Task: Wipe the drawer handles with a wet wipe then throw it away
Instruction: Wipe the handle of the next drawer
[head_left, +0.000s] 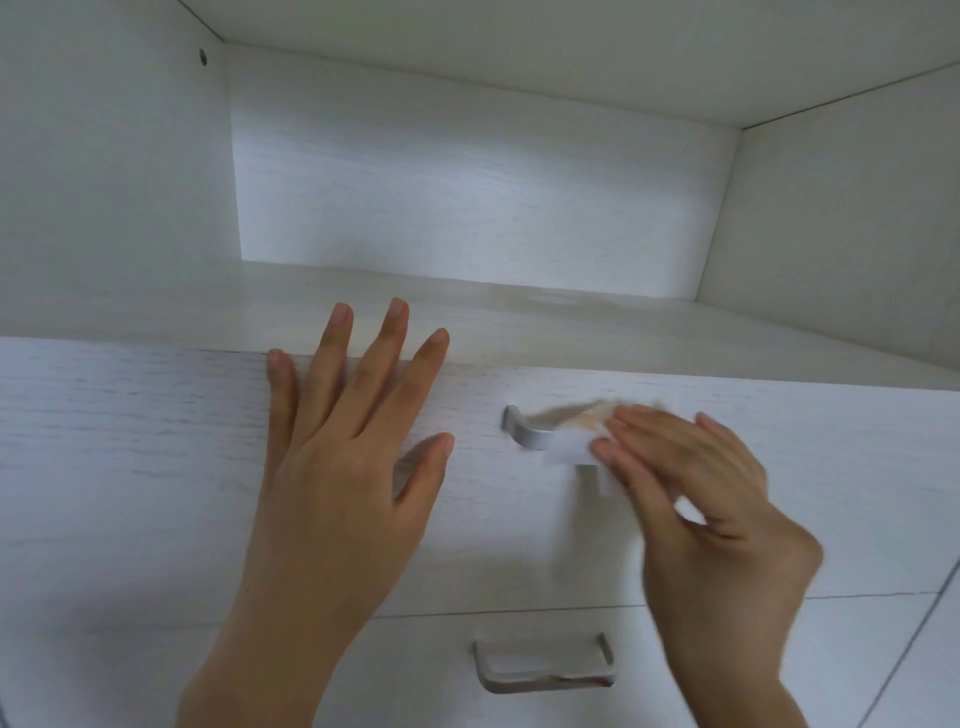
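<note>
The left hand (343, 441) lies flat and open against the upper drawer front (130, 441), likely bracing it, while the right hand (691, 483) pinches the wet wipe (569, 451) around the upper handle (524, 434), rubbing it.

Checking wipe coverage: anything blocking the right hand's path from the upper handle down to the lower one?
Nothing visible does. The right hand presses the wet wipe on the upper handle; bare drawer front separates it from the lower handle. The left hand rests off to the side.
</note>
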